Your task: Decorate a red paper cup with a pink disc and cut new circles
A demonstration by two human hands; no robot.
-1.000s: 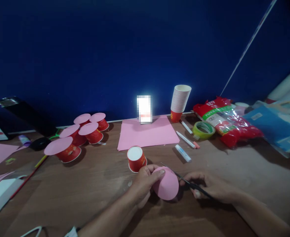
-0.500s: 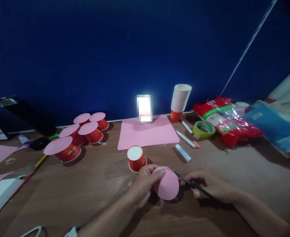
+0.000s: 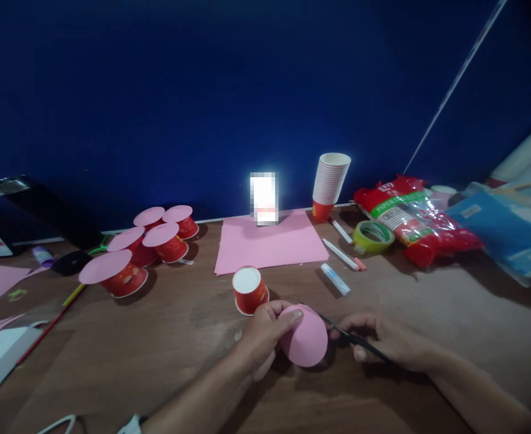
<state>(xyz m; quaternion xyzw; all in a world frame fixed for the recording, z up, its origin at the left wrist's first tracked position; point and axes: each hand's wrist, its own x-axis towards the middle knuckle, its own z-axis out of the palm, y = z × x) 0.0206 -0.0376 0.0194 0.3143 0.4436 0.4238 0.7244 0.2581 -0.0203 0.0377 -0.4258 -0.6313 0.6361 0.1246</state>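
Observation:
My left hand [image 3: 261, 337] pinches the left edge of a pink paper disc [image 3: 305, 339] just above the wooden table [image 3: 166, 337]. My right hand [image 3: 385, 340] grips black scissors [image 3: 337, 330], whose blades lie against the disc's upper right edge. An upside-down red paper cup [image 3: 249, 290] stands just behind my left hand. A pink paper sheet [image 3: 267, 241] lies flat further back.
Several upturned red cups topped with pink discs [image 3: 138, 250] cluster at the left. A stack of paper cups [image 3: 329, 184], a green tape roll [image 3: 372, 236], white pens [image 3: 341, 254], a glue stick [image 3: 335, 279] and a red cup package [image 3: 414, 217] lie at the right. Pink scraps sit far left.

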